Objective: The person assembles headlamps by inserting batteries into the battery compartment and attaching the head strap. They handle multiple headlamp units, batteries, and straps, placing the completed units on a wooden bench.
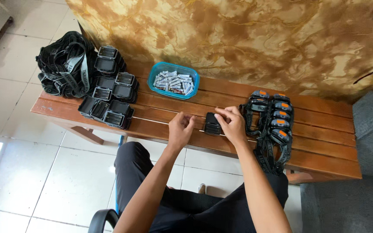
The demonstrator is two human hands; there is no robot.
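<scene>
A small black headlamp body (213, 124) lies on the slatted wooden bench (324, 142) in front of me. My right hand (231, 124) rests on its right side, fingertips touching its top edge. Just to the left of it, my left hand (180, 129) hovers over the bench with fingers loosely curled and nothing visible in it. Behind the hands stands a blue plastic tub (173, 80) filled with small batteries.
Several assembled headlamps with orange buttons (274, 121) lie in a row at the right. A stack of open black headlamp housings (109, 92) and a heap of black straps (65, 64) sit at the bench's left end. A marbled wall stands behind; tiled floor lies below.
</scene>
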